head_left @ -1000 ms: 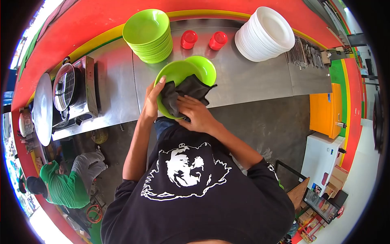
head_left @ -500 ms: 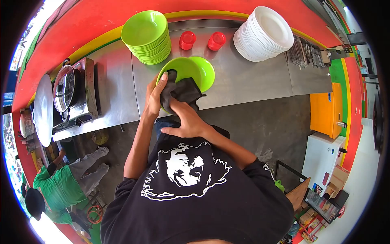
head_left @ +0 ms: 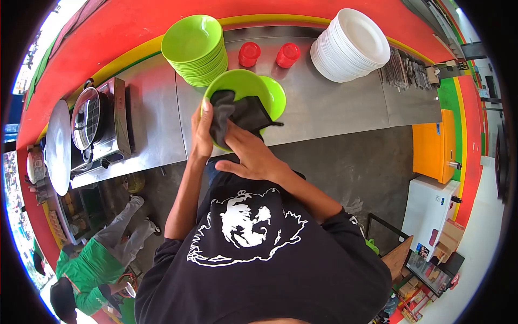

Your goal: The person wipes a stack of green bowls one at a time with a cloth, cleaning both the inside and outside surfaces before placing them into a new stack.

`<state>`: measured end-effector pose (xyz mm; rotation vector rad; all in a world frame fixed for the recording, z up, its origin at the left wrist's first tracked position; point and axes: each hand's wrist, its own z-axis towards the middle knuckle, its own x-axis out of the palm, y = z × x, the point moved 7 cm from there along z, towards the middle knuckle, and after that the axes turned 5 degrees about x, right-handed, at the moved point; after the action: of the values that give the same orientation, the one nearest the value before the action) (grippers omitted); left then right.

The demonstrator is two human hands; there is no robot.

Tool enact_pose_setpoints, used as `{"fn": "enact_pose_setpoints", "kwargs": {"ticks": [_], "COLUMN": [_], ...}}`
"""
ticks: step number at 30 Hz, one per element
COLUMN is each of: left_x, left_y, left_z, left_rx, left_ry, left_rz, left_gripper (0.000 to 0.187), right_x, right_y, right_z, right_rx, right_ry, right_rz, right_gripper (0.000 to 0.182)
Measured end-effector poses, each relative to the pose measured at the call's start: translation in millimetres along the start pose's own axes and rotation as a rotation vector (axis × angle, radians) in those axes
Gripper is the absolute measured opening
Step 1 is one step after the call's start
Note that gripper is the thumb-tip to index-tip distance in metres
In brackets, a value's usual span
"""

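My left hand [head_left: 202, 132] is closed on the left side of a green bowl [head_left: 243, 81], its thumb over the rim and its other fingers hidden behind. The bowl's inside faces me, tilted above the counter's front edge. A black cloth [head_left: 245, 113] lies bunched inside it, a corner hanging past the right rim. My right hand [head_left: 251, 159] presses the cloth into the bowl, fingertips hidden in the folds and thumb sticking out. Behind the held bowl, a second green bowl [head_left: 277, 98] sits on the steel counter [head_left: 334, 110], partly covered.
A stack of green bowls [head_left: 197, 48], two red containers [head_left: 249, 54] and a stack of white plates [head_left: 350, 48] line the counter's back. Cutlery [head_left: 407, 70] lies at the right. A lidded pan [head_left: 86, 119] sits on a stove at left. A person in green [head_left: 89, 267] is lower left.
The held bowl has turned more toward me and shifted slightly right, covering more of the second bowl. The cloth has spread inside it. The person in green has moved and bent differently.
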<state>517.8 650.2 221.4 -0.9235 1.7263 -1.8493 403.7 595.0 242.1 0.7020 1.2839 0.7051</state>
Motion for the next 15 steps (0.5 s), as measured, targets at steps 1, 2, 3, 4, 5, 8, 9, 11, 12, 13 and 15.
{"fn": "enact_pose_setpoints", "kwargs": {"ticks": [1, 2, 3, 4, 5, 8, 9, 11, 12, 13, 15], "left_x": [-1, -2, -4, -6, -5, 5, 5, 4, 4, 4, 0], "left_y": [-4, -7, -10, -11, -8, -16, -13, -7, -7, -8, -3], "left_z": [1, 2, 3, 2, 3, 4, 6, 9, 10, 10, 9], "left_rx": [0.004, -0.006, -0.016, -0.028, -0.062, -0.132, -0.168, -0.241, -0.253, -0.265, -0.306], "left_ry": [0.006, 0.018, 0.027, 0.036, 0.064, 0.086, 0.073, 0.046, 0.03, 0.014, 0.031], "left_rz": [-0.025, 0.033, 0.091, 0.15, 0.082, -0.031, -0.077, -0.168, -0.22, -0.273, -0.296], "left_gripper": [0.063, 0.064, 0.064, 0.065, 0.067, 0.068, 0.068, 0.067, 0.069, 0.072, 0.076], "right_x": [-7, -8, -6, -6, -11, -24, -24, -25, -26, -28, -30], "right_y": [5, 1, -9, -17, -24, -32, -32, -29, -29, -27, -24], "right_z": [-6, -10, -16, -20, -23, -26, -25, -25, -24, -24, -24], "right_rx": [-0.061, -0.09, -0.122, -0.152, -0.159, -0.144, -0.142, -0.154, -0.16, -0.189, -0.249], "right_ry": [-0.042, -0.032, -0.021, -0.009, -0.042, -0.068, -0.069, -0.079, -0.084, -0.115, -0.177], "right_rz": [-0.089, -0.155, -0.221, -0.286, -0.341, -0.379, -0.411, -0.45, -0.471, -0.459, -0.432], "right_gripper": [0.08, 0.075, 0.07, 0.064, 0.054, 0.052, 0.053, 0.049, 0.047, 0.044, 0.039]}}
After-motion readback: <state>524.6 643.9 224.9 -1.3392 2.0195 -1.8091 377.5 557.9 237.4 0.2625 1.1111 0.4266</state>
